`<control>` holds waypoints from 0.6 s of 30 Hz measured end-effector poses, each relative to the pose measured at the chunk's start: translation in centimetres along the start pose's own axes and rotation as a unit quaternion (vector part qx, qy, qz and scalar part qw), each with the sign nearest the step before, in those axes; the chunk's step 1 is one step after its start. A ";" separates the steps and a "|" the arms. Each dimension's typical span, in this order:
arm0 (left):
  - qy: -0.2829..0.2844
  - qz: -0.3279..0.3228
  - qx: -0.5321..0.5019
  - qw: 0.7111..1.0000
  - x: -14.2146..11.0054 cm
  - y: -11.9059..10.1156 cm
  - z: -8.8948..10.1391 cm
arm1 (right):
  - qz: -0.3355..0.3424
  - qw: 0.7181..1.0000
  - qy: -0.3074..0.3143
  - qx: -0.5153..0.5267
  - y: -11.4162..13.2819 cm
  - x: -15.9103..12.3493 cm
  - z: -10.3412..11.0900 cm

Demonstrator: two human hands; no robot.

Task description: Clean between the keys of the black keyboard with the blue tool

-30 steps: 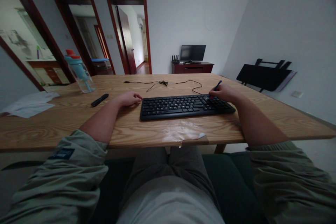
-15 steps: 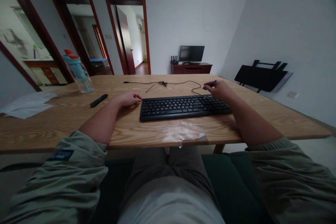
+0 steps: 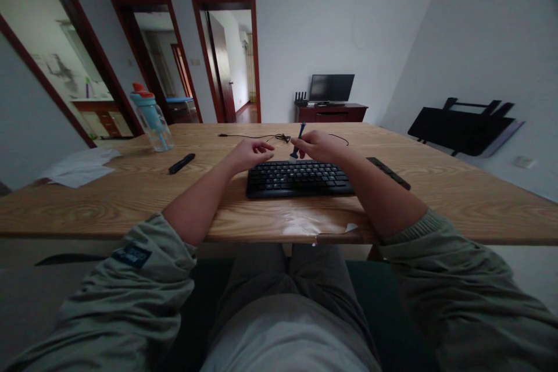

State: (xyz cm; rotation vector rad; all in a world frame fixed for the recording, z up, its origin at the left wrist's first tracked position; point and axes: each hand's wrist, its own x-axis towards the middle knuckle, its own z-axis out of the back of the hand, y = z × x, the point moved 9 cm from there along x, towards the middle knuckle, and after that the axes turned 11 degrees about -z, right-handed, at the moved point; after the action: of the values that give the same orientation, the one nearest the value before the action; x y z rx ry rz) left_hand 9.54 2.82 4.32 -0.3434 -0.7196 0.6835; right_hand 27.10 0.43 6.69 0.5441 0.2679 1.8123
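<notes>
Black keyboard [image 3: 299, 178] lies before me; my right hand [image 3: 320, 146] pinches a small blue-handled brush [image 3: 298, 142] upright over its 12 o'clock edge. My left hand [image 3: 249, 154], fingers loosely spread and empty, hovers at the brush's 9 o'clock. I judge this mid-cleaning: next, a steady lowering of bristles onto keys.

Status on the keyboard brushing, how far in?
Looks early. Done: nothing the view confirms. In hand: right hand holds a small blue-handled brush upright above the black keyboard on the wooden table; left hand hovers beside it. Left: apparently most keys.
</notes>
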 end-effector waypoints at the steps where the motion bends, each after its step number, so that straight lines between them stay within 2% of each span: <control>1: 0.005 -0.012 -0.003 1.000 0.5 -1.3 -1.2 | 0.001 1.000 -0.009 -0.006 -0.2 0.0 0.0; 6: -0.016 -0.074 -0.084 0.994 3.5 -6.3 -6.7 | 0.038 0.997 -0.067 -0.011 -2.0 -0.7 1.6; 9: -0.040 -0.091 -0.164 0.981 5.1 -7.8 -9.0 | 0.034 0.996 -0.076 0.009 -3.8 -1.3 2.6; 11: -0.048 -0.080 -0.198 0.976 5.9 -8.4 -10.4 | 0.028 0.995 -0.083 0.047 -5.3 -1.8 3.6; 12: -0.035 -0.066 -0.203 0.976 6.3 -8.5 -11.4 | 0.022 0.992 -0.092 0.078 -6.2 -1.9 4.3; 14: 0.035 -0.049 -0.173 0.983 6.8 -9.2 -13.8 | -0.008 0.980 -0.127 0.154 -8.6 -2.1 5.9; 16: 0.112 -0.069 -0.113 0.985 6.8 -10.3 -16.0 | -0.045 0.960 -0.171 0.217 -11.3 -2.2 7.3; 18: 0.136 -0.105 -0.061 0.983 6.7 -11.2 -16.9 | -0.066 0.944 -0.205 0.249 -13.4 -2.2 8.2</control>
State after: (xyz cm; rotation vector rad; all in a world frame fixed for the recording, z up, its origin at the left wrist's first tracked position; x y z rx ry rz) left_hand 30.12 -1.84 1.24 -0.4566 -0.5277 0.3831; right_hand 42.88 1.68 7.35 1.2106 0.4659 1.4531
